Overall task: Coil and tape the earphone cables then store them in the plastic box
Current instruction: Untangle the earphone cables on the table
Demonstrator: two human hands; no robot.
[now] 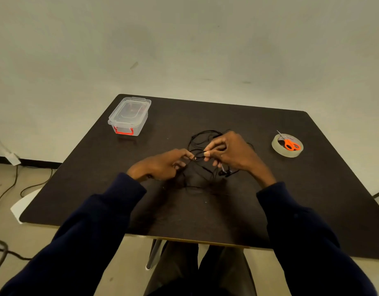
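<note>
Bench point(205, 218): dark brown, flat-topped, carrying all items noted below.

Black earphone cables point(197, 157): a loose tangle at the middle of the bench, uncoiled. Loops spread toward the far edge behind the hands, and more strands lie on the surface beneath them. The earbud ends lie under the right wrist.

Left hand point(163, 165): knuckles up, thumb and forefinger pinching a strand of the tangle. The other fingers are curled beneath.

Right hand point(229, 154): fingers bent, their tips gripping the same stretch of cable just beside the left fingertips. The short run of cable between the two hands is raised off the surface.

Clear plastic box point(130, 116) with a red latch: near the far left corner, well apart from the cables. Its transparent lid sits on top. No cable can be seen inside.

Roll of clear tape point(295, 154): flat on the bench near the right edge, apart from the hands.

Orange-handled scissors point(290, 144): resting across the top of the tape roll, blades pointing toward the far edge.

Dark navy sleeves point(111, 210): cover both forearms to the wrists.
</note>
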